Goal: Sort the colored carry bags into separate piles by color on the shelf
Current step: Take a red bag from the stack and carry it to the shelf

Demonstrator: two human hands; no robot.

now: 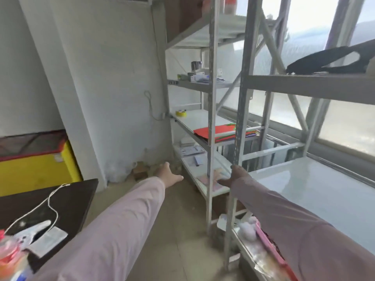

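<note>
In the head view we are looking along two grey metal racks standing side by side against a frosted window, and we are reaching both arms forward in pale pink sleeves. Our left hand is hanging in the air over the floor with the fingers spread and the thumb out, holding nothing. Our right hand is sitting in shadow right at the front upright of the nearer rack, thumb sticking out to the left and fingers looking straight and loose; we cannot tell whether it is touching the post. The stack of colored carry bags is lying flat on the middle shelf of the farther rack, well beyond both hands, with a red bag on top and green and purple edges showing at the right side of the pile. A black bag is lying by itself on the upper shelf of the nearer rack, its handle cut-out facing us. A yellow tape roll is sitting at the back of the same shelf as the stack, and small boxes are sitting on the shelf above it. The white shelf board under our right arm is showing bare. At the left a dark counter is carrying a white cable, and behind it a yellow chest freezer is standing against the wall.
</note>
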